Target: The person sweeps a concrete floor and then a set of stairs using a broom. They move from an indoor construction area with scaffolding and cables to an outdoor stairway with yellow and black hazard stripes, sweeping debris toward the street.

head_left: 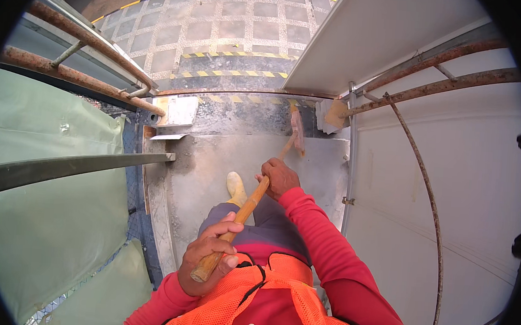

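A broom with a wooden, bamboo-like handle (251,205) slants from my waist up to its pinkish head (297,132) on the floor ahead. My left hand (209,252) is closed around the handle close to its butt end, its fingers loosely curled. Farther along the stick, my right hand (279,179) wraps it, knuckles up. The broom head rests where the grey concrete floor (314,178) meets a darker, dusty strip. One yellow boot (236,188) shows just left of the handle.
Rusty scaffold pipes (68,67) flank the passage, with a bent rod (420,161) at right. A white panel door (396,39) swings outward. White slabs (182,111) and stacked tiles (327,116) stand by the threshold. A metal bar (79,165) juts in from the left.
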A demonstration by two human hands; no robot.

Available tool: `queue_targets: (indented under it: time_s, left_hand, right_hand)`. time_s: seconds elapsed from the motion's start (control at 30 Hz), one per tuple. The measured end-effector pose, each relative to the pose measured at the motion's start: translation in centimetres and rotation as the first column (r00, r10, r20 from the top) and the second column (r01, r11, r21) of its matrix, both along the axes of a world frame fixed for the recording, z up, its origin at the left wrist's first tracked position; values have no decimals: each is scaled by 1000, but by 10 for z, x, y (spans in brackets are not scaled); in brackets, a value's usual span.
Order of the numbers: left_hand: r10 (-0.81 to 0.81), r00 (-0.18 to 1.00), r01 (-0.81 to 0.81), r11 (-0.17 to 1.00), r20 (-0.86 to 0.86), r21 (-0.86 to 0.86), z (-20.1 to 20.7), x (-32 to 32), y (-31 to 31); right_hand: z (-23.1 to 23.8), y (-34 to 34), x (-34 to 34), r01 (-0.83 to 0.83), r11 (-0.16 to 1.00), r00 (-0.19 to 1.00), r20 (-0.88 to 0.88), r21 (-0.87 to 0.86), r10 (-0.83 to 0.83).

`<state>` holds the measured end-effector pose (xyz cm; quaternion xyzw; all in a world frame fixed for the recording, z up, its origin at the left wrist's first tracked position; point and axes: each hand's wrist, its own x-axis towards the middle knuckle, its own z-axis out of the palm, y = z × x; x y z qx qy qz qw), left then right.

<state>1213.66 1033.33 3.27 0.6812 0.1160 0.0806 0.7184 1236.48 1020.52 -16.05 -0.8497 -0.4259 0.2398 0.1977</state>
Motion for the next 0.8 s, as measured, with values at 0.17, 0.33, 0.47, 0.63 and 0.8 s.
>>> queue_targets:
  time_s: [0.17,0.33,0.47,0.63,0.8]
  left_hand:
    - [7,1000,-8,999,-24,-32,-86,110,25]
    - [84,987,-96,992,-134,-85,-172,204,47]
    - [113,954,-140,987,-276,-80,-170,225,91]
    - [165,896,-84,974,-411,208,-103,203,155]
    - [339,819,-150,905,-463,397,-34,206,155]
  right_hand:
    - [-73,24,124,77,995,997,-5,-61,-78]
    - [-172,51,199,122,977,992,-6,-174,-125]
    - [-214,96,192,105,986,981,-151,-133,-125]
    - [-194,188,144,24,986,956,-291,163,25]
    - [-133,255,108,-171,966,898,-373,192,233]
